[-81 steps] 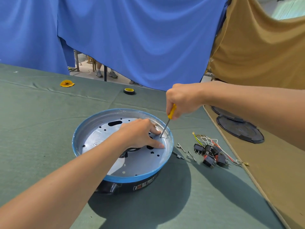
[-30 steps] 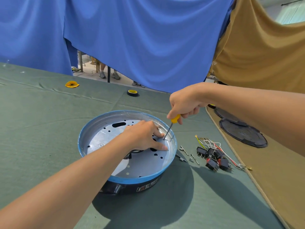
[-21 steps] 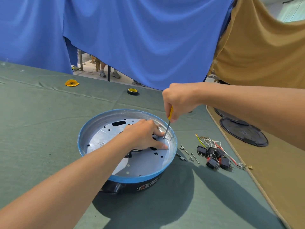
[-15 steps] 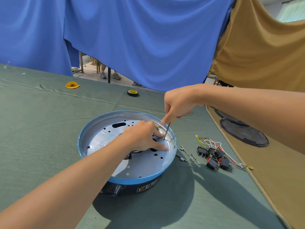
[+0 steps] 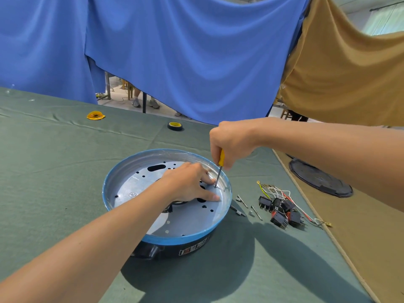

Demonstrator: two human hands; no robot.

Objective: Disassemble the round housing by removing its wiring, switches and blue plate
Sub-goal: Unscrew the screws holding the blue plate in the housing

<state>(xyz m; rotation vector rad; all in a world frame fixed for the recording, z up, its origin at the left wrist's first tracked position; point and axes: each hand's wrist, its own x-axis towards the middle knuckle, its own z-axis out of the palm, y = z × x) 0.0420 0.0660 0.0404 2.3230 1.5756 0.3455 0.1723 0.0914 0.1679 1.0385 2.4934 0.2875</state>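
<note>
The round black housing (image 5: 175,250) sits mid-table, topped by the blue-rimmed silver plate (image 5: 192,236). My left hand (image 5: 190,182) lies flat inside the plate, fingers spread, pressing on it. My right hand (image 5: 231,143) grips a yellow-handled screwdriver (image 5: 220,166) nearly upright; its tip rests on the plate near the right rim, beside my left fingertips. The removed black switches with white, red and yellow-green wiring (image 5: 282,208) lie on the cloth to the right of the housing.
Several loose screws (image 5: 247,207) lie between housing and switches. A tape roll (image 5: 175,126) and a yellow scrap (image 5: 95,115) lie at the far side. Black round lids (image 5: 320,180) rest on the tan board at right. Blue and tan cloths hang behind.
My right hand has re-gripped and turned the screwdriver, rising so the yellow handle shows again. The tip stays on the same spot. My left hand has not moved.
</note>
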